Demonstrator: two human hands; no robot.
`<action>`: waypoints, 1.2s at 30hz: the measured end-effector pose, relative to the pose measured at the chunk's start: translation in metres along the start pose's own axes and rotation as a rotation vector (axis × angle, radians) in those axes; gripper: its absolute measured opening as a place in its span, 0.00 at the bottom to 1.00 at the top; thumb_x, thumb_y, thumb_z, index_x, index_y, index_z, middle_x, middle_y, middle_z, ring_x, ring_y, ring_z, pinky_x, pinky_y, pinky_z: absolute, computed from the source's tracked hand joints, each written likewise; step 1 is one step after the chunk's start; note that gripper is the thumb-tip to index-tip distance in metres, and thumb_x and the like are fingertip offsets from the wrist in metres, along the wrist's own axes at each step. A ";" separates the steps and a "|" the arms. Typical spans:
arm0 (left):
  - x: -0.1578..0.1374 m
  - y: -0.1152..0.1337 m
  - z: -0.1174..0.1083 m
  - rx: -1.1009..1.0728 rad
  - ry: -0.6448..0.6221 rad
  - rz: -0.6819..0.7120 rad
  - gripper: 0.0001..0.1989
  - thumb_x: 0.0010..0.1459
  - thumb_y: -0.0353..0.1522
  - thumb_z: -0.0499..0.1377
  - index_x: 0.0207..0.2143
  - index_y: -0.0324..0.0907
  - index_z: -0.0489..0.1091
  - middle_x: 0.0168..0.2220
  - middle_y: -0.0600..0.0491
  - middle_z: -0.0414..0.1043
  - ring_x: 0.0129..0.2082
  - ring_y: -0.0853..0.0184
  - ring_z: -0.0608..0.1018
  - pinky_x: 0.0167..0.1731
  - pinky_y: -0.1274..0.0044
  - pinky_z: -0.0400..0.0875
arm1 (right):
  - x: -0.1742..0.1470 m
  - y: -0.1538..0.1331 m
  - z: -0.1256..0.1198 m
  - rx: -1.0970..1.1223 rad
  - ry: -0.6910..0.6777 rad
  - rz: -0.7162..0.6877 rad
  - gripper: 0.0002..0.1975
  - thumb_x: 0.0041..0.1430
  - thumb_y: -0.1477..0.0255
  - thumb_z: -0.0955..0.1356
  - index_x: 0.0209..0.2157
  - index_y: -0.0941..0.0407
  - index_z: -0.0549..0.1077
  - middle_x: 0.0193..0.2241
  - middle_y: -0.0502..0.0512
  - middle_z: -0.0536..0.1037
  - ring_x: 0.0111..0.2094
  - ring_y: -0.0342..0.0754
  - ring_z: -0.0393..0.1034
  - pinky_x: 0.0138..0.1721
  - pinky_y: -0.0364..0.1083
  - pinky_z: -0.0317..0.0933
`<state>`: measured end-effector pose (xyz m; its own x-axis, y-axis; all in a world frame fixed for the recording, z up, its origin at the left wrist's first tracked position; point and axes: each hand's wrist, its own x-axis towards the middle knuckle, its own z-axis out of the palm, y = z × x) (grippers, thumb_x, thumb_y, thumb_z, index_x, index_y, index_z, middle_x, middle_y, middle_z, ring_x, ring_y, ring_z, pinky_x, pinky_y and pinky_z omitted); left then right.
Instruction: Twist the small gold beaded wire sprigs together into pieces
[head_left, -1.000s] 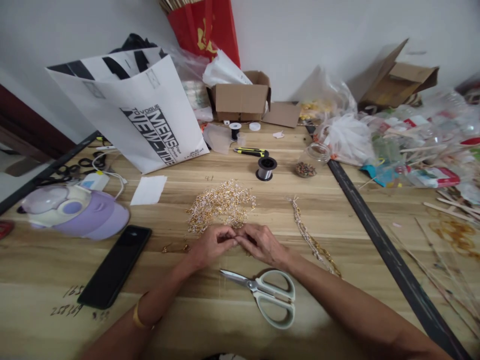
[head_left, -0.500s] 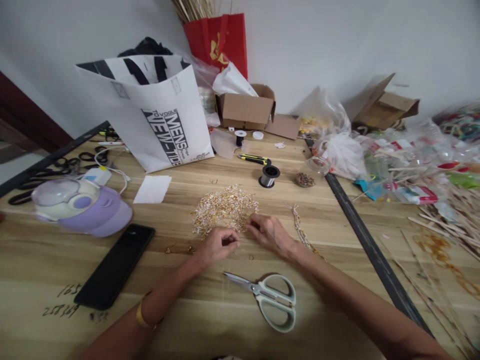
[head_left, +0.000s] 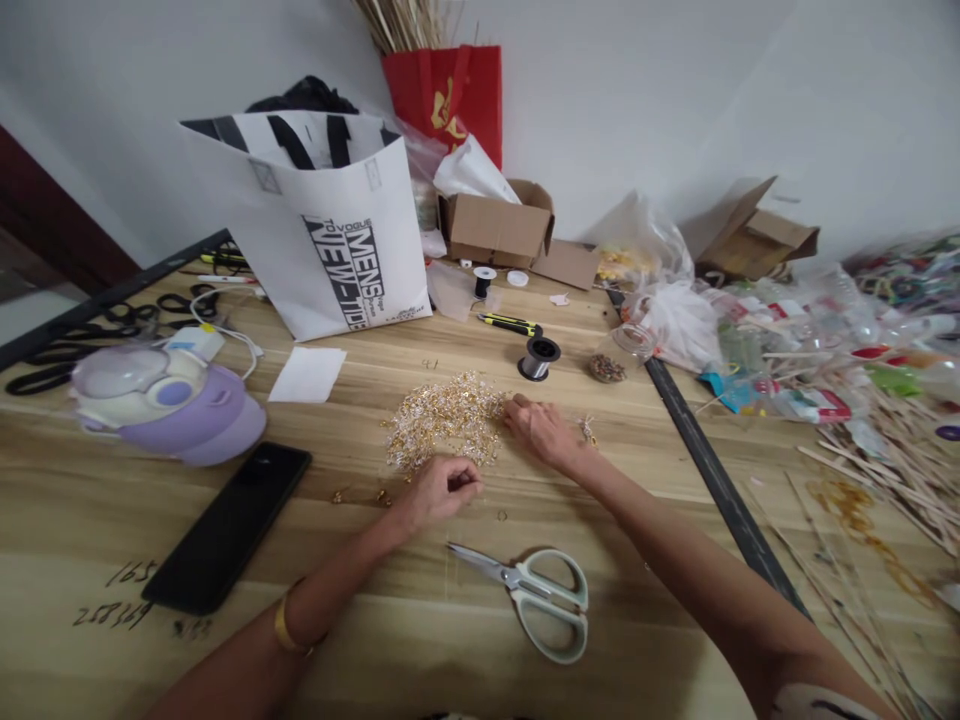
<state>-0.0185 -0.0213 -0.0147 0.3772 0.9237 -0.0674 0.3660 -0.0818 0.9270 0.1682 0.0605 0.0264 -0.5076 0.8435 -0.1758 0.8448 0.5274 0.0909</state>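
A loose pile of small gold and clear beads (head_left: 442,415) lies on the wooden table in front of me. My left hand (head_left: 441,488) is closed in a pinch at the pile's near edge; whatever sits between thumb and forefinger is too small to name. At the pile's right edge, my right hand (head_left: 541,430) has its fingers bunched against the beads, its fingertips partly hidden. A beaded strand (head_left: 587,430) shows just beyond the right wrist, mostly covered by the arm. Scissors (head_left: 536,595) with pale green handles lie nearer me, blades slightly apart.
A black phone (head_left: 229,525) and a purple-and-white device (head_left: 172,405) lie to the left. Behind the beads are a wire spool (head_left: 538,358), a yellow-black cutter (head_left: 510,324) and a jar of brown beads (head_left: 607,367). A white bag (head_left: 330,230) stands at the back left.
My right hand has moved up and slightly right, from near the left hand to the pile's right edge. Its arm now covers most of the beaded strand. My left hand stays nearly still.
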 end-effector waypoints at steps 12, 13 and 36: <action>0.001 -0.002 0.000 -0.003 0.012 0.027 0.06 0.50 0.30 0.56 0.24 0.36 0.69 0.20 0.56 0.67 0.21 0.73 0.66 0.22 0.82 0.59 | -0.009 0.009 0.017 0.253 0.109 -0.032 0.07 0.60 0.76 0.61 0.35 0.58 0.70 0.33 0.55 0.75 0.31 0.44 0.68 0.29 0.41 0.50; 0.001 -0.002 0.000 0.003 0.014 0.029 0.06 0.50 0.30 0.56 0.24 0.36 0.69 0.20 0.56 0.67 0.21 0.73 0.66 0.22 0.82 0.59 | -0.011 0.009 0.020 0.307 0.133 -0.013 0.06 0.59 0.76 0.62 0.34 0.58 0.70 0.31 0.54 0.75 0.29 0.43 0.67 0.28 0.40 0.50; 0.000 -0.001 -0.003 -0.124 -0.017 -0.001 0.07 0.52 0.32 0.57 0.25 0.36 0.67 0.21 0.56 0.67 0.21 0.73 0.68 0.23 0.82 0.62 | -0.038 -0.018 0.032 0.568 0.379 -0.152 0.05 0.59 0.77 0.60 0.32 0.58 0.67 0.26 0.51 0.71 0.24 0.41 0.63 0.27 0.40 0.52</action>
<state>-0.0214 -0.0199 -0.0145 0.3918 0.9171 -0.0738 0.2591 -0.0330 0.9653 0.1780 0.0158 0.0003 -0.5638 0.7968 0.2172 0.6652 0.5940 -0.4524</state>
